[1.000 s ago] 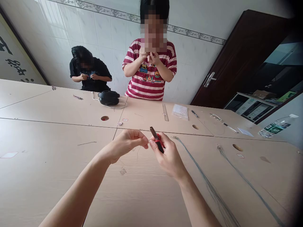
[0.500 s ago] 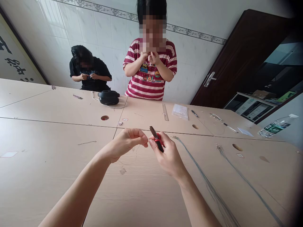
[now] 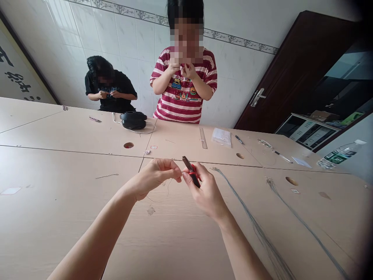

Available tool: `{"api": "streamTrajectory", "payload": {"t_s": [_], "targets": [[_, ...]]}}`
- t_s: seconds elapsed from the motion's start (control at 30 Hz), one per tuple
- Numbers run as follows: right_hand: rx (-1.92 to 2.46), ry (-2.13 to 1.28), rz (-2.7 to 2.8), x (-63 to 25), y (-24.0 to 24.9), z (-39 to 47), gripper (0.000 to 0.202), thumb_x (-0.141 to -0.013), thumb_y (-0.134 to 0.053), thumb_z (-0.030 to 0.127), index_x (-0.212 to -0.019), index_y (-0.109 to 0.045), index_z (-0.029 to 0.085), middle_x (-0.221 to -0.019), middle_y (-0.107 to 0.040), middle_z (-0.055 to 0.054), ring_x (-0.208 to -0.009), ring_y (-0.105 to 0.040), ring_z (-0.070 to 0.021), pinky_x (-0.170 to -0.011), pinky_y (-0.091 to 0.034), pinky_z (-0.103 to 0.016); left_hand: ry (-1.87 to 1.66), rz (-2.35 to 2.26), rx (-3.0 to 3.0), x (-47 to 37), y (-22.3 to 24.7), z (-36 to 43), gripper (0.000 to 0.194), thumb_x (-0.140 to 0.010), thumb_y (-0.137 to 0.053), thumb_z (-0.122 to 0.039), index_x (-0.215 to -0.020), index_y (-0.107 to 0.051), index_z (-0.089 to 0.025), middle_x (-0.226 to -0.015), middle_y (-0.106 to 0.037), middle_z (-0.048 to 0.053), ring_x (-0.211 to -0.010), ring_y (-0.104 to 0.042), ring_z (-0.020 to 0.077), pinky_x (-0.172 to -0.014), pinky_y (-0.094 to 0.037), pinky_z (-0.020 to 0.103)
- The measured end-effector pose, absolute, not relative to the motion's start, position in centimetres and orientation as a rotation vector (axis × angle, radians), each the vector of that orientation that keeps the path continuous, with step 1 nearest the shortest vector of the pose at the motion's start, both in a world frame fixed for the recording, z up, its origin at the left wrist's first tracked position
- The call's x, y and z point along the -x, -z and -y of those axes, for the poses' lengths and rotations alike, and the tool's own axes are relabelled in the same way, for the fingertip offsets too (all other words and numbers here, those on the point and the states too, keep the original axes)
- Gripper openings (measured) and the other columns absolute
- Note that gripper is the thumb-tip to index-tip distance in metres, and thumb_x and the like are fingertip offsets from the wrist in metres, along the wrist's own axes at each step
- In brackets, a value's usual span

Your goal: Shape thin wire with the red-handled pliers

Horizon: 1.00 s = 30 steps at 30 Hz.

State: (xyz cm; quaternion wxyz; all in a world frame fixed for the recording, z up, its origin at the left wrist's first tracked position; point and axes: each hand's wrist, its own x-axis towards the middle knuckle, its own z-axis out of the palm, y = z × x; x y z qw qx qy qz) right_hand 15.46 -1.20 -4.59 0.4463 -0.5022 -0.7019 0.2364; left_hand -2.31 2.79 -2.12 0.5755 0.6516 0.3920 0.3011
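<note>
My left hand (image 3: 161, 173) is closed in a pinch on a thin thread (image 3: 168, 189), whose loose end hangs below the fingers. Just to its right, my right hand (image 3: 206, 188) is wrapped round what look like thread snips (image 3: 187, 165), with dark blades pointing up and away and a red part at the fingers. Thumb and fingertips of both hands almost meet, and the thread's tip between them is too small to make out. Both hands are above the table (image 3: 163, 245).
Two bundles of grey-blue cords, one near (image 3: 241, 202) and one further right (image 3: 294, 214), lie on the table. Beyond are a ruler (image 3: 203, 138), a plastic bag (image 3: 221, 137), pens, a black headset-like object (image 3: 133, 120) and a water bottle (image 3: 340, 154). Two people work across the table.
The snips have shifted very slightly left along with the right hand. Both hands otherwise keep the same hold, and the view has barely moved.
</note>
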Motion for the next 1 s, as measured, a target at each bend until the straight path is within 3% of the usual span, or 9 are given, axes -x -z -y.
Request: {"api": "streamTrajectory", "payload": {"t_s": [0.47, 0.7, 1.0], "targets": [[1.247, -0.611, 1.733, -15.47, 4.44, 1.24, 0.012, -0.092, -0.050, 0.031, -0.085, -0.053, 0.021, -0.084, -0.064, -0.003, -0.084, -0.057, -0.0190, -0.070, -0.043, -0.029, -0.699, -0.938, -1.526, 2.44, 1.97, -2.71, 0.016, -0.082, -0.062, -0.035, -0.075, -0.065, -0.021, -0.080, -0.068, 0.001, -0.090, -0.058, 0.0192, -0.091, -0.037, 0.038], [1.264, -0.630, 1.700, -15.46, 4.38, 1.30, 0.013, -0.091, -0.051, 0.033, -0.086, -0.052, 0.021, -0.087, -0.062, -0.004, -0.082, -0.056, -0.0187, -0.066, -0.042, -0.029, -0.705, -0.883, -1.547, 2.57, 1.97, -2.67, 0.016, -0.082, -0.065, -0.036, -0.087, -0.068, -0.020, -0.094, -0.071, 0.004, -0.097, -0.062, 0.0207, -0.094, -0.040, 0.038], [1.266, -0.637, 1.709, -15.39, 4.33, 1.33, 0.012, -0.090, -0.052, 0.033, -0.087, -0.053, 0.021, -0.088, -0.062, -0.006, -0.084, -0.056, -0.0197, -0.069, -0.043, -0.030, -0.746, -0.873, -1.529, 2.10, 1.99, -2.69, 0.012, -0.081, -0.066, -0.031, -0.080, -0.066, -0.019, -0.085, -0.068, 0.003, -0.084, -0.060, 0.0172, -0.085, -0.043, 0.036]]}}
